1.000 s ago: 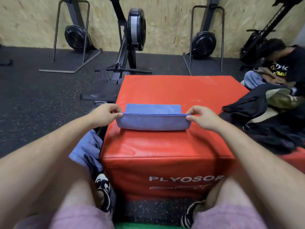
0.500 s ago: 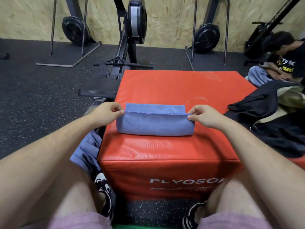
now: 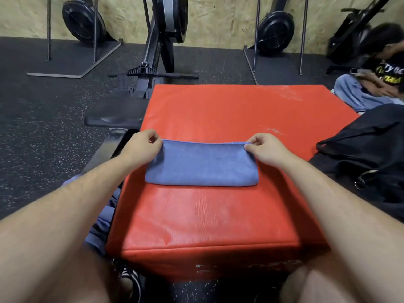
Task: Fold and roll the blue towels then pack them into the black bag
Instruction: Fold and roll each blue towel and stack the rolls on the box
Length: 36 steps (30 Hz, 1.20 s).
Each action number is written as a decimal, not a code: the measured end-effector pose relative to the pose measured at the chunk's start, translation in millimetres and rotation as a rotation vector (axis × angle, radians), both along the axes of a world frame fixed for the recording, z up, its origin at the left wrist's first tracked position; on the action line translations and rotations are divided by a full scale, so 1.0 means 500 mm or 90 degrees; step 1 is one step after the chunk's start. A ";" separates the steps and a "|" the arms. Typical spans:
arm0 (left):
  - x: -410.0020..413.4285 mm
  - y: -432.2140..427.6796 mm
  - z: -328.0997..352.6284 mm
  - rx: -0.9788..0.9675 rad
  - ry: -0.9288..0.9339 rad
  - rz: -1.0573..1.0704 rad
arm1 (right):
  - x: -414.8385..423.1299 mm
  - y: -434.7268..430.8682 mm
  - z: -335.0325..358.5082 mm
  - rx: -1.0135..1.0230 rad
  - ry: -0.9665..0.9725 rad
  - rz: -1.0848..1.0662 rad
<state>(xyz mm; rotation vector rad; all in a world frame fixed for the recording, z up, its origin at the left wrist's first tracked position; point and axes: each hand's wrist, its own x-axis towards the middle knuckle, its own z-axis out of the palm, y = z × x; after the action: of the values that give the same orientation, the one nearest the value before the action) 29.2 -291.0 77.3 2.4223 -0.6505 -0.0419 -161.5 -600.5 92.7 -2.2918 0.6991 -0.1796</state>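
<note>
A blue towel (image 3: 202, 164) lies folded into a wide band on top of the red foam box (image 3: 218, 215). My left hand (image 3: 141, 146) pinches the towel's far left corner. My right hand (image 3: 265, 149) pinches its far right corner. The top layer now covers the layer beneath, with the far edges lined up. The black bag (image 3: 371, 149) lies slumped on the right, partly on the box's right edge. More blue towels (image 3: 102, 224) hang in a heap by my left knee, beside the box.
Rowing machines (image 3: 161, 40) stand on the dark rubber floor beyond the box, against a chipboard wall. A person (image 3: 380, 73) sits on the floor at the far right. My shoes (image 3: 129, 281) rest at the box's base.
Both hands carried the towel's near layer forward and down onto the far layer, so the strip of lower layer that showed before is now covered.
</note>
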 end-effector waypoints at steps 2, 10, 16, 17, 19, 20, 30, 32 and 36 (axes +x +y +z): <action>0.009 -0.015 -0.021 0.001 -0.024 0.025 | 0.016 -0.005 -0.012 -0.017 0.014 -0.015; 0.037 -0.051 -0.064 0.085 -0.080 0.078 | 0.053 -0.001 -0.048 -0.184 0.093 -0.060; -0.054 -0.122 -0.040 0.097 -0.267 -0.032 | 0.086 0.142 -0.045 -0.555 -0.042 -0.046; -0.076 -0.139 -0.045 0.091 -0.235 -0.097 | 0.093 0.172 -0.054 -0.536 -0.075 0.014; -0.109 -0.158 -0.063 0.134 -0.138 -0.175 | 0.100 0.218 -0.072 -0.432 -0.018 0.123; -0.117 -0.160 -0.076 0.171 -0.094 -0.186 | 0.100 0.229 -0.083 -0.378 0.034 0.148; -0.067 -0.063 -0.097 0.239 -0.050 -0.122 | 0.040 0.142 -0.121 -0.302 0.162 0.095; -0.050 -0.034 -0.096 0.240 -0.040 -0.105 | 0.024 0.116 -0.122 -0.308 0.175 0.067; -0.034 -0.019 -0.090 0.267 -0.026 -0.098 | 0.009 0.096 -0.112 -0.329 0.210 0.032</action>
<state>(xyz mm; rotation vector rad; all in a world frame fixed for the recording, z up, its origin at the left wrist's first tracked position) 12.0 -300.5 32.5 2.7708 -0.9232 -0.2117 -156.8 -552.6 36.6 -2.8723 0.8323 0.0541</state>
